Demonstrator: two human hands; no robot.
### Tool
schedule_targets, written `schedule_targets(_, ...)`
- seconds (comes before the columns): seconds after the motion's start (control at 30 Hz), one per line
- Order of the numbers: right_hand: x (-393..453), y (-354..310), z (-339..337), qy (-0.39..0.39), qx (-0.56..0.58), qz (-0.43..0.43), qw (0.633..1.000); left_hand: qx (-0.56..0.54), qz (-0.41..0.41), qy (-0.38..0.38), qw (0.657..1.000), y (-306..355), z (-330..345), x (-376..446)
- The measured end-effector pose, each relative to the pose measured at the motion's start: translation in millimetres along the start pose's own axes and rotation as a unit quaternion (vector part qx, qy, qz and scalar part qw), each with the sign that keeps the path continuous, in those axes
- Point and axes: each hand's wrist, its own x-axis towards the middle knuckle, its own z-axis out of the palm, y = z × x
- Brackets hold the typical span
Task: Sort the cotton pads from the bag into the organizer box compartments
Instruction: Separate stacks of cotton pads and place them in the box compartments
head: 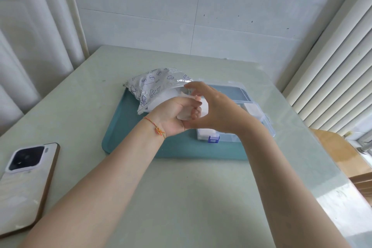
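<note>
- pads (pixel 186 113): a small white stack, held above the tray in front of the bag's mouth; its lower edge shows under the left palm and another white edge shows between the two hands.
- left hand (pixel 175 113): fingers curled round the pads, wrist turned so that the back of the hand faces the camera; a thin orange cord (pixel 156 127) is tied about the wrist.
- right hand (pixel 213 110): set just beside the left, thumb low and fingers arched above, fairly wide apart; the thumb lies against the left hand near the pads, but whether the fingertips touch the pads cannot be told.
- bag (pixel 155 84): clear crinkled plastic with blue printed figures, lying on the far left part of the tray, its mouth toward the hands; more white pads show inside.
- box (pixel 251 110): clear plastic organizer on the right part of the tray, lid raised at the far side, blue latch (pixel 213 139) at the near edge; white pads lie in a near compartment and in one on the right, the rest being hidden by the right hand.
- tray (pixel 181 149): teal, shallow, bearing bag and box.
- table (pixel 181 197): pale green and glossy.
- phone (pixel 26 183): face down at the near left, well apart from the tray.
- wall (pixel 181 6): white tiles behind the table.
</note>
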Motion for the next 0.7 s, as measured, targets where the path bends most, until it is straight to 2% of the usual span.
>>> schedule_targets(0.07, 0.4, -1.5, 1.9, -0.007, -0.016, 0.01, 1.0, 0.031, 0.01, -0.021, 0.999, -1.0, 1.7, -1.2)
schedule_targets(0.17, 2.8, -2.9, 3.8, 0.014, -0.029, 0.016, 0.999, 0.021, 0.011, -0.04, 0.999, 0.2, 4.9, -4.4)
schedule_targets(0.37, -0.2, -2.9, 1.8, -0.002, -0.048, 0.008, 0.999, -0.003, 0.014, 0.034, 0.999, 2.9, 3.6, -0.4)
schedule_targets(0.57, 0.9, -3.7, 4.6, 0.0, -0.048, 0.013, 0.999, -0.005, 0.02, -0.003, 1.0, 1.9, 2.8, -1.8)
schedule_targets(0.7, 0.6, -2.6, 2.3, 0.001, -0.062, 0.014, 0.998, 0.035, 0.02, 0.022, 0.999, 2.6, 5.0, -3.6)
